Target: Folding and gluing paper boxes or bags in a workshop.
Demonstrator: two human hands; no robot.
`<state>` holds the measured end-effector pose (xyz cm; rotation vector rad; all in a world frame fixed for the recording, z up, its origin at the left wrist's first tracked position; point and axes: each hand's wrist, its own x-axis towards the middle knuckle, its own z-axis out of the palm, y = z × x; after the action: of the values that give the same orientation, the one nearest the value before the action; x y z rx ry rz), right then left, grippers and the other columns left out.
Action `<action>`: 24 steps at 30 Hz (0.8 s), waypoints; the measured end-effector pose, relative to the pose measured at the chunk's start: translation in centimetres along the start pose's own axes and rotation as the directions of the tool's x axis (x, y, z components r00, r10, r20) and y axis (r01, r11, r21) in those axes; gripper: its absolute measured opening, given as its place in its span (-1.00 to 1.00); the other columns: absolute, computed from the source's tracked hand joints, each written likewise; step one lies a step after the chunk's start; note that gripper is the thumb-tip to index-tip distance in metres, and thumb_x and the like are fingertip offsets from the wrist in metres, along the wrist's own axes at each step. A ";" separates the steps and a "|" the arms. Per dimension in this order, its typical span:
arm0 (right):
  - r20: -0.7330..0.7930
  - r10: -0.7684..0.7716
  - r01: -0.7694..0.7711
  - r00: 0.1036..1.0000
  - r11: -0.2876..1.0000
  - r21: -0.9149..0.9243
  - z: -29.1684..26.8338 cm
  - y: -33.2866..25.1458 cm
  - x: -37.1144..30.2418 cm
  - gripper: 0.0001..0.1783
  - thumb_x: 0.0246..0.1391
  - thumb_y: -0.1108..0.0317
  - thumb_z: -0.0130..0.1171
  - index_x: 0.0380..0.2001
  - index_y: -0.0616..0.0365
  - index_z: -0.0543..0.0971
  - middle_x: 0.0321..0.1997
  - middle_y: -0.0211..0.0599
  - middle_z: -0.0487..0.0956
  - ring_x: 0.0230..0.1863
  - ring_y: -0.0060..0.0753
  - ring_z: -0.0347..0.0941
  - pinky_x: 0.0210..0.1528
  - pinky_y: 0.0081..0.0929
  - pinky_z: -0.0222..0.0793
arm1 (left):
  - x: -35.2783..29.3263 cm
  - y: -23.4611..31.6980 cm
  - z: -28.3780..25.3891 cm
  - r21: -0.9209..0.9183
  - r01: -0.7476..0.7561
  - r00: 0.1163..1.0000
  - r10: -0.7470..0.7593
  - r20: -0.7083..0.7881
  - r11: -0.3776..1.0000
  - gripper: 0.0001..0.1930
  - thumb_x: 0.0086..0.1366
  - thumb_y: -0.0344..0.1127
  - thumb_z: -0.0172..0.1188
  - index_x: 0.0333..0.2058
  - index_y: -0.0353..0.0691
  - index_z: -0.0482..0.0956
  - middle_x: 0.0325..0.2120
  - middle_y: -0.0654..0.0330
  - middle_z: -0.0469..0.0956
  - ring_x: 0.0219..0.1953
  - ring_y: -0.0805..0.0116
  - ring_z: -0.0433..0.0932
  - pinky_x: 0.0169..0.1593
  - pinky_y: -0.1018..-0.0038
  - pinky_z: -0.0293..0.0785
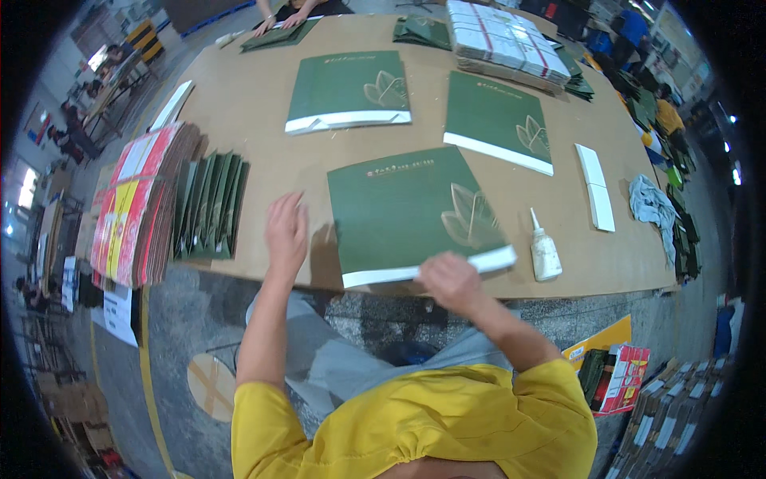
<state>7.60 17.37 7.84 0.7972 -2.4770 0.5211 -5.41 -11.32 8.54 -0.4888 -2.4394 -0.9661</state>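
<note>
A flat green paper bag (407,207) with a gold leaf print lies in front of me at the table's near edge. Along its near side runs a white strip (375,276). My right hand (451,281) is curled closed on this strip, right of its middle; whatever the fingers hold is hidden under them. Left of the bag, apart from it, my left hand (287,227) is held over the table, its fingers loosely extended and nothing in them. A white glue bottle (546,249) with a pointed nozzle stands just right of the bag.
Two more green bags, one far left (349,92) and another far right (499,120), lie beyond. Folded green bags (211,206) and red-white bundles (136,219) flank the left edge. White strips (594,188) and a blue cloth (653,203) lie right. A co-worker's hands (279,21) work opposite.
</note>
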 end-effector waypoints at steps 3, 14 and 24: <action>0.199 0.155 -0.196 0.968 0.959 0.206 2.0 -3.6 -3.0 -0.71 -0.10 0.18 0.22 -0.35 0.14 0.52 -0.29 -0.29 0.52 -0.20 -0.25 0.40 -0.19 -0.35 0.33 | 1.7 -1.8 5.1 0.027 -0.047 0.993 0.043 0.111 0.999 -0.71 0.17 -0.41 0.06 -0.11 -0.33 0.45 -0.16 -0.04 0.46 -0.07 -0.05 0.38 0.02 0.21 0.30; 0.313 0.354 -0.349 0.881 0.934 -0.075 1.9 1.3 -6.0 -0.17 -0.11 -0.05 0.16 0.16 0.21 0.24 0.25 0.07 0.14 0.31 0.12 -0.06 0.32 0.06 -0.29 | 5.4 -2.0 13.3 0.435 -0.070 0.881 -0.149 0.449 0.898 -0.77 0.12 -0.20 0.05 -0.29 -0.10 0.60 -0.26 0.09 0.53 -0.14 0.03 0.46 -0.05 0.17 0.39; 0.314 0.399 -0.427 0.861 0.904 0.023 2.3 2.2 -5.8 -0.26 -0.09 -0.06 0.13 0.10 0.19 0.34 0.25 0.06 0.16 0.32 0.07 -0.05 0.34 0.03 -0.34 | 9.9 0.1 10.3 0.508 -0.034 0.864 -0.230 0.448 0.861 -0.74 0.01 -0.13 0.22 -0.38 -0.16 0.63 -0.36 0.10 0.59 -0.22 0.08 0.55 -0.13 0.25 0.48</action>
<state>9.63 20.42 2.42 0.3888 -2.9518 0.7129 -16.59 -2.43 7.31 -0.4602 -3.0640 -0.1998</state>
